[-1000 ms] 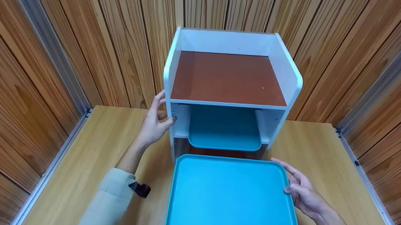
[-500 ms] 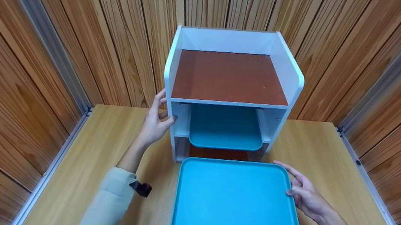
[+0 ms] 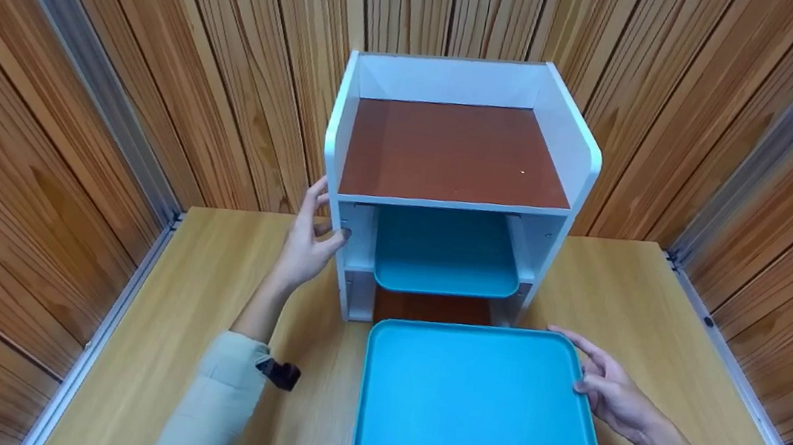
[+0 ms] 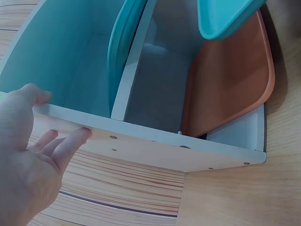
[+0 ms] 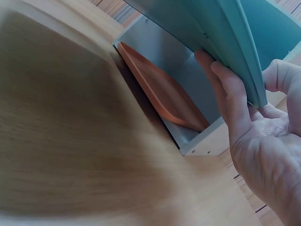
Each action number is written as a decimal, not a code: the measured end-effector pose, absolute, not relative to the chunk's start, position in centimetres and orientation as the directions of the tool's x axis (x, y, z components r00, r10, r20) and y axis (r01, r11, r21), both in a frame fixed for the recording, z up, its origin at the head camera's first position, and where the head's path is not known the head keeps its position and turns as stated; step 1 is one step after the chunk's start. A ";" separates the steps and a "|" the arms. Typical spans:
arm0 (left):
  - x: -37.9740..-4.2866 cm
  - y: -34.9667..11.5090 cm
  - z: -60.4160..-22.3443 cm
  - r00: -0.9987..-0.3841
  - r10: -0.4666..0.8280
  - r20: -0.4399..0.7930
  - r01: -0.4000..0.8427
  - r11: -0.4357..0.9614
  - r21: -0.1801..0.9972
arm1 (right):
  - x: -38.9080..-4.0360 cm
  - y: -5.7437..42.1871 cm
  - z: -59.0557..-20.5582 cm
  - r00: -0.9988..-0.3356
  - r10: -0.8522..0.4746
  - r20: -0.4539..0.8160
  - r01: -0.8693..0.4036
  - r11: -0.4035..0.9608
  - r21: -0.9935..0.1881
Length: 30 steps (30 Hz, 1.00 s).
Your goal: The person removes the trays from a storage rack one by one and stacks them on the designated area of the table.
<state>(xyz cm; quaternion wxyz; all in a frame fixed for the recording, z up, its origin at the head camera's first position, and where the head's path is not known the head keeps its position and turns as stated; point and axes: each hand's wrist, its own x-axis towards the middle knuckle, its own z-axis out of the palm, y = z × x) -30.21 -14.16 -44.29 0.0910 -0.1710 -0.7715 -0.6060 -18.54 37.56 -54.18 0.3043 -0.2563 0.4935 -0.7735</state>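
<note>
My right hand (image 3: 612, 396) holds a bright blue tray (image 3: 483, 411) by its right rim, thumb on top and fingers beneath. The tray hangs in front of a white shelf unit (image 3: 571, 130), whose top board is brown. At the unit's left side panel, my left hand (image 3: 304, 245) grips the edge, with the thumb at the front and fingers along the outside. A second blue tray (image 3: 449, 254) lies on the middle shelf. Down in the bottom compartment sits a brown tray (image 4: 230, 75), mostly hidden in the head view by the held tray.
The unit stands on a light wooden table (image 3: 228, 256) close to the wood-panelled back wall (image 3: 421, 9). Panelled walls with metal rails (image 3: 141, 171) rise on both sides.
The held blue tray and right hand have shifted slightly right and toward me, uncovering more of the bottom compartment. The left hand stays on the side panel.
</note>
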 end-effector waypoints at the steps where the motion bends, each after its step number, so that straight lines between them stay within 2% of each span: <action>1: -30.2 -14.2 -44.3 -0.926 0.152 0.345 0.371 0.209 0.905 | -18.6 37.7 -54.3 -0.683 -0.725 0.095 0.218 -0.326 -0.920; 21: -30.1 -14.2 -44.1 -0.919 0.176 0.354 0.383 0.180 0.906 | -19.0 40.2 -56.5 -0.684 -0.725 0.088 0.204 -0.305 -0.930; 30: -30.1 -14.0 -43.9 -0.930 0.165 0.329 0.357 0.186 0.915 | -18.7 41.8 -57.2 -0.686 -0.727 0.038 0.238 -0.273 -0.932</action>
